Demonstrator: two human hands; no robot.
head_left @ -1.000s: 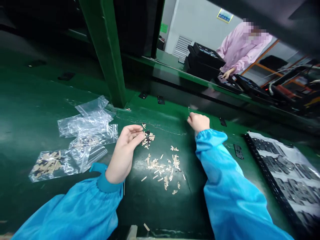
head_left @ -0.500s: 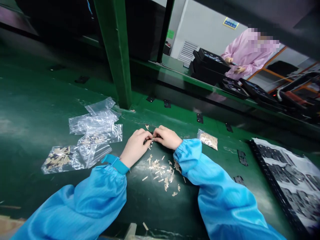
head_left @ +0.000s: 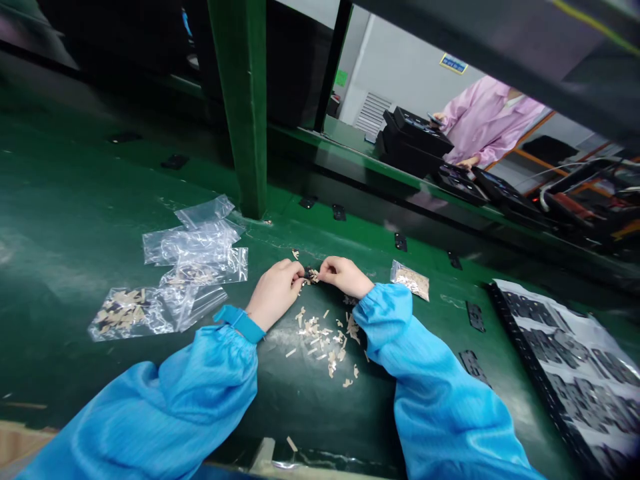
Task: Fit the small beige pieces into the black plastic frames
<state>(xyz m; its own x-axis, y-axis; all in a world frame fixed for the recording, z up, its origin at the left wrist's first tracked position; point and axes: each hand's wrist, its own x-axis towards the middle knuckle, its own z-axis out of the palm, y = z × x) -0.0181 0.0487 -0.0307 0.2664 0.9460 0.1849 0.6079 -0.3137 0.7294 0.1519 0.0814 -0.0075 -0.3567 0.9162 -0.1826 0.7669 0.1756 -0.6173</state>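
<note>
A small pile of pale and dark pieces lay on the green worktop, between the two hands; the fingers of the left hand curled at one edge, those of the right hand pinched together at the other; whether either grasped a piece, I could not tell; pale scraps lay scattered nearer the wearer; a filled bag lay rightward, clear bags leftward.

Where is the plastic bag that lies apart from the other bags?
In the head view, the bag lies on the green table right of the right hand, beyond the right sleeve, with the tray farther right.
</note>
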